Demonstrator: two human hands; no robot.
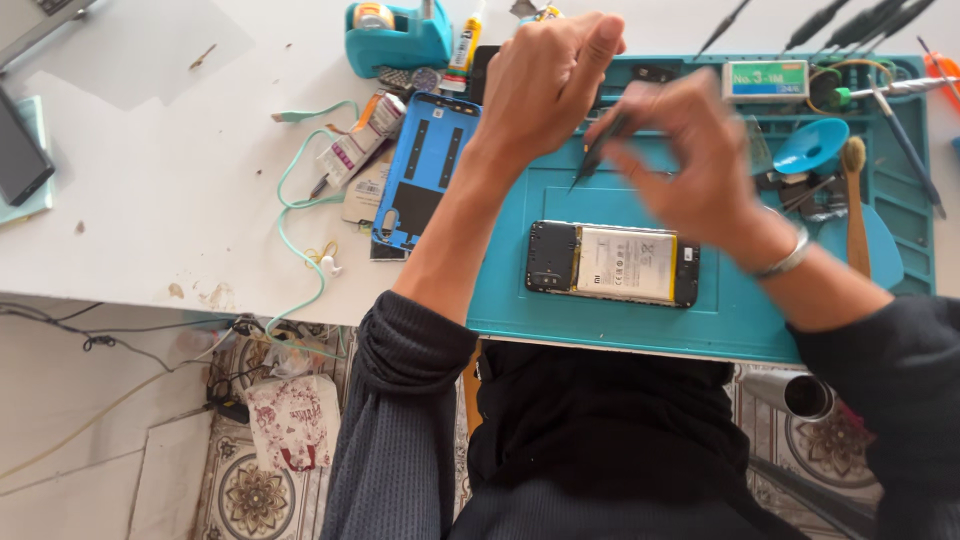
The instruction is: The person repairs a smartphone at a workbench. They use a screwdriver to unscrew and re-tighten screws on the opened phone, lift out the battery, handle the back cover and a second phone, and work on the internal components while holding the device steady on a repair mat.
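the opened phone [612,263] lies flat on the teal work mat [730,310], back cover already off and battery exposed; the blue back cover [425,165] rests just left of the mat. the right hand [690,160], blurred, pinches a dark pointed tool [598,150] above the phone. the left hand [545,85] is loosely curled beside it; whether it holds anything cannot be told. a tape dispenser [395,40], glue tube [463,45], brush [855,200] and mint cable [300,210] crowd the bench, none blocking the phone.

Matt rubbery teal mat [740,310]; glossy blue plastic cover [428,165].
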